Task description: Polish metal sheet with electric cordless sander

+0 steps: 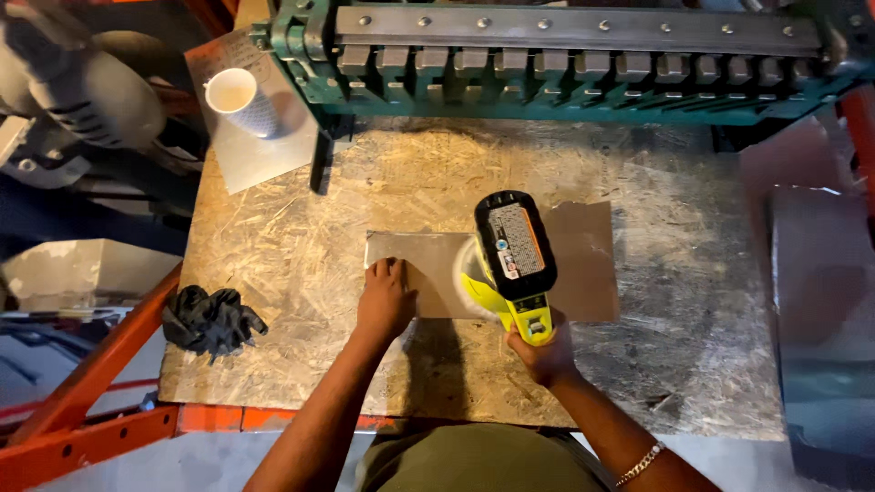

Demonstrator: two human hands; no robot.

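A flat sheet of grey metal [583,260] lies in the middle of a chipboard bench top [301,228]. My left hand [385,296] presses flat on the sheet's near left corner, fingers spread. My right hand [544,351] grips the handle of a yellow and black cordless power tool [512,255] with a battery pack on top. The tool stands on the sheet just right of my left hand. Its working end is hidden under its body, and a pale blur shows at its left side.
A green metal bending machine [565,64] spans the bench's far edge. A paper cup [239,100] stands on a sheet of paper at the far left. Black gloves [210,321] lie at the near left edge. An orange steel frame [82,392] runs below the bench.
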